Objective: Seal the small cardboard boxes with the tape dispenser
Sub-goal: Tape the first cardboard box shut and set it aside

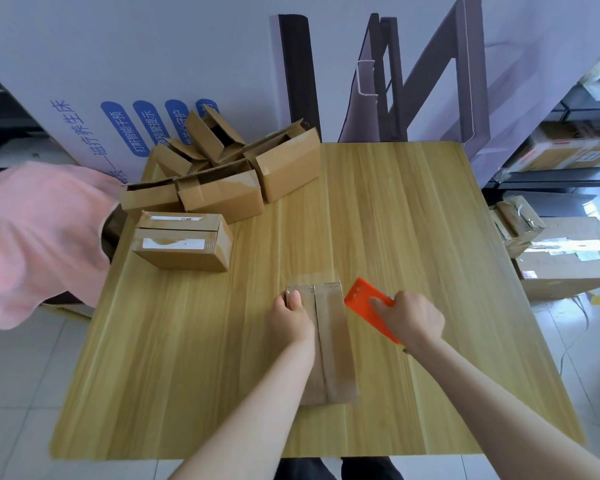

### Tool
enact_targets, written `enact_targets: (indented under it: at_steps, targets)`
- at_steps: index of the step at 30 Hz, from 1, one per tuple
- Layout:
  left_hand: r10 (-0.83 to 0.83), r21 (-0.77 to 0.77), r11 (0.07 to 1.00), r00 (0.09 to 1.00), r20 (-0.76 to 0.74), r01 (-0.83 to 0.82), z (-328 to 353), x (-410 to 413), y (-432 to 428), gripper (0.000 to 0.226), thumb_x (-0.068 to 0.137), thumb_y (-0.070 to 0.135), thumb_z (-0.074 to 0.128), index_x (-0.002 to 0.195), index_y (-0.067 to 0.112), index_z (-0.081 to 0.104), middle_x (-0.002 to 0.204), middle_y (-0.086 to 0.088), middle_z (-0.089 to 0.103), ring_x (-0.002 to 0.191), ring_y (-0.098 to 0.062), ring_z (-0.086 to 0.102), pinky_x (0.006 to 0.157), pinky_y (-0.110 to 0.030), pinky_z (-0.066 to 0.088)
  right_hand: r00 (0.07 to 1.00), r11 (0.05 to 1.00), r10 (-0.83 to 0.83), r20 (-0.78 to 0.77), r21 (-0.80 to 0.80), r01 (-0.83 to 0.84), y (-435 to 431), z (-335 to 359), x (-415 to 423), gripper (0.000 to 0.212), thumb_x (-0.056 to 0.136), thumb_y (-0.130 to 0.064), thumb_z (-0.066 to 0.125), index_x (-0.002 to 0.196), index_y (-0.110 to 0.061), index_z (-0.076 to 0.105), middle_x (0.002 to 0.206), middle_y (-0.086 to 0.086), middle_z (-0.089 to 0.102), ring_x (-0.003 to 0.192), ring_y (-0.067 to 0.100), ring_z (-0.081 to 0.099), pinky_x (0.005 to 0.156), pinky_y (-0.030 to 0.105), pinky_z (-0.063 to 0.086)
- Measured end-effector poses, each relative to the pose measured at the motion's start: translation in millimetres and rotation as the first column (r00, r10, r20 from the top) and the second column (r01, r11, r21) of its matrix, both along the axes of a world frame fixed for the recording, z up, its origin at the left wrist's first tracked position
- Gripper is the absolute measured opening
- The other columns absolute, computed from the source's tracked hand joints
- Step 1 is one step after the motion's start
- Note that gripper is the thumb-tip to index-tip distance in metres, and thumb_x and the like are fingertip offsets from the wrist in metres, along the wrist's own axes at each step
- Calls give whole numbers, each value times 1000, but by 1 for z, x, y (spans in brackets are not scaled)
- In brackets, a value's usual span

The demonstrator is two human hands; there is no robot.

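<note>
- Evidently, the taping step is in hand: the small cardboard box (329, 341) lies lengthwise near the front edge of the tabletop (430, 220), its centre seam facing up.
- The box is steadied by the left hand (290, 318), with the thumb laid on the top face at the far corner and the fingers curled down its left side.
- The orange tape dispenser (362, 303) is gripped in the right hand (411, 320), just beside the box's far right corner.
- A glossy strip seems to be laid along the top and past the far end; whether the seam is fully covered cannot be told.
- Next, the tape would probably have to be cut or pressed down over the far edge while the box is held from sliding.
- Open room is offered to the right and ahead, where bare wood reaches the edges.
- To the left, a closed labelled box (184, 240) and a heap of open boxes (236, 164) are to be avoided, as is another person's pink sleeve (39, 237) at that edge.
</note>
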State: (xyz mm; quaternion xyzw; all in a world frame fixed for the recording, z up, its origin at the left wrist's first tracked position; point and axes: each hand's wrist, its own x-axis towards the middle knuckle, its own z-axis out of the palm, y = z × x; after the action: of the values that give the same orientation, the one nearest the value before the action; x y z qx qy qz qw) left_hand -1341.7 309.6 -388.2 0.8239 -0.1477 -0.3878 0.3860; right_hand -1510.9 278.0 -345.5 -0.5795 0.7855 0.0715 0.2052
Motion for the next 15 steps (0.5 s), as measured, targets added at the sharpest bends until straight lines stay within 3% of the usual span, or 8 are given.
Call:
enact_targets:
  at_steps: [4,8,12,14,15]
  targets:
    - [341,24,937,894,-292,-349,14,-27,-5,30,99,35,44,116,11,54,104,-5,62,92,-27,58,86,-35,46,976,974,-145,164,-150,170,-3,20,-13,55,86,-64,45,72,-14,63,69,3,65,67,27,66,63,29,51]
    - [459,54,865,743,-488,-499,15,-35,-7,29,97,35,52,118,16,55,110,-3,64,96,-24,60,87,-35,48,817,886,-234,527,-230,402,2,47,-11,54,88,-58,52,66,-10,62,57,4,62,50,21,62,52,30,47]
    - [396,50,897,747,-534,-440,18,-27,-2,26,95,31,56,114,13,57,101,0,64,88,-18,60,84,-33,47,652,846,-300,696,-122,519,16,44,7,52,89,-51,58,57,-11,55,50,1,53,48,19,50,53,30,40]
    - [307,-13,935,829,-468,-353,18,-20,2,30,95,27,58,119,11,55,110,-1,62,91,-17,59,85,-31,44,618,838,-327,715,-83,539,19,37,14,52,87,-52,59,56,-11,54,50,2,52,50,20,50,55,32,40]
    - [225,-62,964,916,-332,-259,16,-15,4,35,94,25,60,125,10,53,119,-2,59,102,-19,57,91,-32,43,618,840,-329,714,-77,537,19,36,16,53,86,-53,59,57,-10,55,50,2,53,50,21,50,54,32,40]
